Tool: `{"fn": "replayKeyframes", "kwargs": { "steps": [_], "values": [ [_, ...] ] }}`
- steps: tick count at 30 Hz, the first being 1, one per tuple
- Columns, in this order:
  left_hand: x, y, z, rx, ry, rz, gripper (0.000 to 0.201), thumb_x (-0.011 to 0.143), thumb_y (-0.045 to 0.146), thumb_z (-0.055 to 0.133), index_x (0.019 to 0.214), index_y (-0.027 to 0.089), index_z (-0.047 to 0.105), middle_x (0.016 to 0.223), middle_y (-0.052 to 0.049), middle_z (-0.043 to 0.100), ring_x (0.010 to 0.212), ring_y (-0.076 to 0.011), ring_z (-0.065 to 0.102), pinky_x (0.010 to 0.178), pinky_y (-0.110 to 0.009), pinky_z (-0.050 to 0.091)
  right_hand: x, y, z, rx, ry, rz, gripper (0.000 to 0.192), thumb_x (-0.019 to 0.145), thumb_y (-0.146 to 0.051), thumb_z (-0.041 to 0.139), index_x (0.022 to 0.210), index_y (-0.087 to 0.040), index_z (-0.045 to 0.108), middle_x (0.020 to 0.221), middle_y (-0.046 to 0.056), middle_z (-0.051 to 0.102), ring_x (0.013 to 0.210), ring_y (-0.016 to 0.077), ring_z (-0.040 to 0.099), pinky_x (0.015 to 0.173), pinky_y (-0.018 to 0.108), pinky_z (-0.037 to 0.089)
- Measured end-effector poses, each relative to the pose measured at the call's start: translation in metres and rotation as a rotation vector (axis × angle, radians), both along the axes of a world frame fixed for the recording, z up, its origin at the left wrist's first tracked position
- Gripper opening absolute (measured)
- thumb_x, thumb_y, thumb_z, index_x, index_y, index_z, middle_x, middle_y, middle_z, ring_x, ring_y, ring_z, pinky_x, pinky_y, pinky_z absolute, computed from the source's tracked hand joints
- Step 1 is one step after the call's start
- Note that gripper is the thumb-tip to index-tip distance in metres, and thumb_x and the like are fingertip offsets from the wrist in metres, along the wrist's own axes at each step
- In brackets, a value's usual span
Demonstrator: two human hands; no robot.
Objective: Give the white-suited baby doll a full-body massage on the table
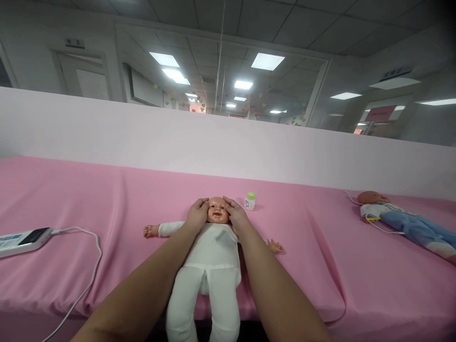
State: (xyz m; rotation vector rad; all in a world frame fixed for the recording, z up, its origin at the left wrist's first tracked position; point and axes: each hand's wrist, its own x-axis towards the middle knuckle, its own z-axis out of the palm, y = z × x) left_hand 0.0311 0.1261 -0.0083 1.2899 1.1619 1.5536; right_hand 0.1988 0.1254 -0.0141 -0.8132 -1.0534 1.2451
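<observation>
A baby doll (216,249) in white clothes lies face up on the pink cloth, its arms spread wide and its legs reaching over the near edge. My left hand (198,213) cups the left side of its head, with the fingers curved against the temple. On the opposite side my right hand (236,213) presses against the head and cheek in the same way. Between both hands the doll's face shows; the back of its head is hidden. Just beyond my right hand stands a small bottle (250,203) with a green cap.
The pink cloth (142,199) covers the whole table, with a white partition (199,142) along its back. At the left lies a white handheld device (24,241) with a cable (96,266) trailing over the edge. Another doll (413,225) in blue lies far right with thin tubes.
</observation>
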Motion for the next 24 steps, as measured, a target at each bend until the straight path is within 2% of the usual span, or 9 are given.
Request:
{"fn": "replayKeyframes", "kwargs": {
  "steps": [5, 9, 12, 16, 20, 24],
  "values": [
    [0.000, -0.007, 0.004, 0.024, 0.037, -0.012, 0.043, 0.079, 0.043, 0.074, 0.115, 0.019, 0.070, 0.114, -0.010, 0.076, 0.110, -0.0287, 0.070, 0.098, -0.040, 0.053, 0.002, -0.012, 0.008, 0.052, -0.044, 0.046, 0.062, 0.067, -0.041, 0.087, 0.125, -0.028, 0.070, 0.132, 0.006, 0.072, 0.114, 0.0291, 0.069, 0.098, 0.045, 0.057],
    [0.000, -0.016, 0.012, 0.050, 0.159, 0.033, 0.050, 0.075, 0.044, 0.080, 0.117, 0.019, 0.068, 0.120, -0.011, 0.074, 0.114, -0.0293, 0.068, 0.098, -0.040, 0.053, 0.000, -0.015, 0.012, 0.106, -0.164, -0.030, 0.064, 0.068, -0.043, 0.088, 0.126, -0.026, 0.068, 0.136, 0.007, 0.068, 0.116, 0.0279, 0.067, 0.099, 0.043, 0.056],
    [0.002, -0.017, 0.014, 0.062, 0.189, 0.052, 0.048, 0.077, 0.045, 0.078, 0.116, 0.018, 0.068, 0.119, -0.011, 0.074, 0.113, -0.0285, 0.068, 0.098, -0.040, 0.053, -0.001, -0.010, 0.010, 0.156, -0.223, -0.099, 0.055, 0.073, -0.047, 0.085, 0.121, -0.025, 0.070, 0.134, 0.007, 0.069, 0.120, 0.0270, 0.065, 0.106, 0.043, 0.051],
    [0.004, -0.011, 0.011, 0.075, 0.190, 0.103, 0.035, 0.088, 0.045, 0.065, 0.110, 0.019, 0.070, 0.112, -0.009, 0.076, 0.107, -0.0264, 0.070, 0.099, -0.040, 0.052, 0.001, 0.000, 0.003, 0.186, -0.222, -0.092, 0.048, 0.082, -0.054, 0.074, 0.120, -0.025, 0.072, 0.132, 0.006, 0.071, 0.126, 0.0262, 0.062, 0.115, 0.044, 0.045],
    [0.003, -0.005, 0.005, 0.028, 0.152, 0.062, 0.036, 0.091, 0.045, 0.060, 0.112, 0.018, 0.070, 0.112, -0.010, 0.077, 0.108, -0.0269, 0.070, 0.100, -0.040, 0.052, 0.002, 0.002, -0.002, 0.103, -0.142, 0.019, 0.060, 0.082, -0.056, 0.074, 0.133, -0.026, 0.066, 0.145, 0.008, 0.063, 0.135, 0.0272, 0.058, 0.116, 0.045, 0.045],
    [-0.002, -0.004, 0.003, 0.001, 0.104, -0.059, 0.053, 0.089, 0.054, 0.066, 0.126, 0.017, 0.067, 0.121, -0.012, 0.077, 0.115, -0.0286, 0.070, 0.101, -0.040, 0.053, 0.005, -0.012, 0.004, 0.077, -0.176, 0.149, 0.087, 0.080, -0.053, 0.082, 0.155, -0.029, 0.046, 0.157, 0.009, 0.053, 0.139, 0.0260, 0.056, 0.116, 0.041, 0.047]
  ]
}}
